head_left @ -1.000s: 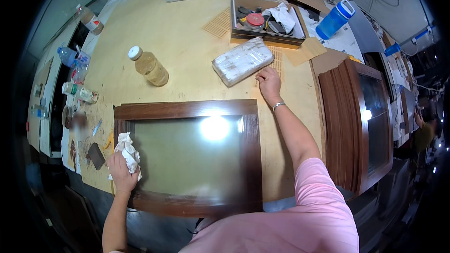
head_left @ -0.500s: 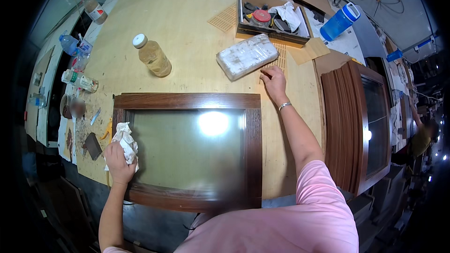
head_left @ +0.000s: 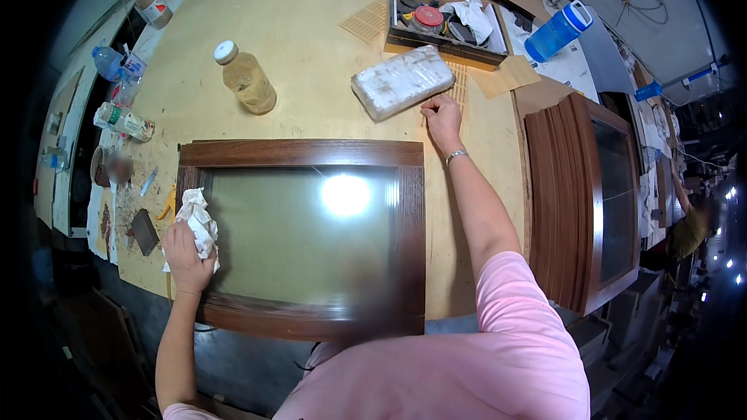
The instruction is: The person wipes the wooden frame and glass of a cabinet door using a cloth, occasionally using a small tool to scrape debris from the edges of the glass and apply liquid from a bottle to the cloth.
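A crumpled white rag (head_left: pixel 198 219) is gripped in my left hand (head_left: pixel 185 257), which rests over the left side of a dark brown wooden cabinet door (head_left: pixel 303 153). The door lies flat on the worktable and has a glass pane (head_left: pixel 288 233) that reflects a bright lamp. Beyond the door's far right corner, my right hand (head_left: pixel 443 122) has its fingers pinched together; whatever they hold is hidden. It is close to a white plastic-wrapped block (head_left: pixel 403 82) and a yellowish slotted sheet (head_left: pixel 460 92) partly beneath that block.
A bottle of yellowish liquid (head_left: pixel 247 85) stands beyond the door. An open box (head_left: pixel 447 45) holds a red-lidded jar and other items. Several brown doors (head_left: pixel 560 202) stand stacked at right, near a blue water bottle (head_left: pixel 558 33). Bottles and a dark block (head_left: pixel 145 232) lie left.
The whole view has shifted slightly, so things appear higher and further left. My right fingers are drawn closer together; my left hand still grips the rag at the same side of the door.
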Tool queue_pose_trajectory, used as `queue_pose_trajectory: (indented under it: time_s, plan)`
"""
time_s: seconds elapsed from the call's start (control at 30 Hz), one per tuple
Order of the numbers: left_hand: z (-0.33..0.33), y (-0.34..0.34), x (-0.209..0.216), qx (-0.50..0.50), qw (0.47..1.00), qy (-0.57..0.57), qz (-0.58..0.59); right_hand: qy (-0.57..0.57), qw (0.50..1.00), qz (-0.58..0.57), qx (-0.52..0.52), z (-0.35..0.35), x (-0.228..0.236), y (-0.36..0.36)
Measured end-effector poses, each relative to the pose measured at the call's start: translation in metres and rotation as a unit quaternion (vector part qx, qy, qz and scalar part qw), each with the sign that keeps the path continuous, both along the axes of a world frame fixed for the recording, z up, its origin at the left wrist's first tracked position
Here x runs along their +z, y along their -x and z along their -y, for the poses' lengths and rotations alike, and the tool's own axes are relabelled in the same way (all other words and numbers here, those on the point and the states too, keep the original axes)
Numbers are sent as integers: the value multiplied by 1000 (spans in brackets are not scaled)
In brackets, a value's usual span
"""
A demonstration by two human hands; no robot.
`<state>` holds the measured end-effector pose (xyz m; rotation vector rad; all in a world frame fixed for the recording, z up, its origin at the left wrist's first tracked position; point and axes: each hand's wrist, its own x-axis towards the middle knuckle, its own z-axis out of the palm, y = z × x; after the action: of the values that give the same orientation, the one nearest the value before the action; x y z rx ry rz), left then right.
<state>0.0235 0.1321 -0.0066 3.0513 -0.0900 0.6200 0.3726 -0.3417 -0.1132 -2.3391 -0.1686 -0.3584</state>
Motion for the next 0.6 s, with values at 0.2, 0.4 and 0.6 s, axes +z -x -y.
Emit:
queue_pose_trajectory:
  time_s: [0.2, 0.4, 0.6]
  plan:
    - [-4, 0, -4, 22, 999, 20, -36, 73, 995, 74, -2, -1, -9, -4]
    - [-1, 1, -3, 8, 1000, 17, -7, 4, 1000, 11, 8, 9, -7, 6]
    - [-3, 1, -4, 9, 1000, 14, -11, -2, 998, 12, 63, 11, 2, 9]
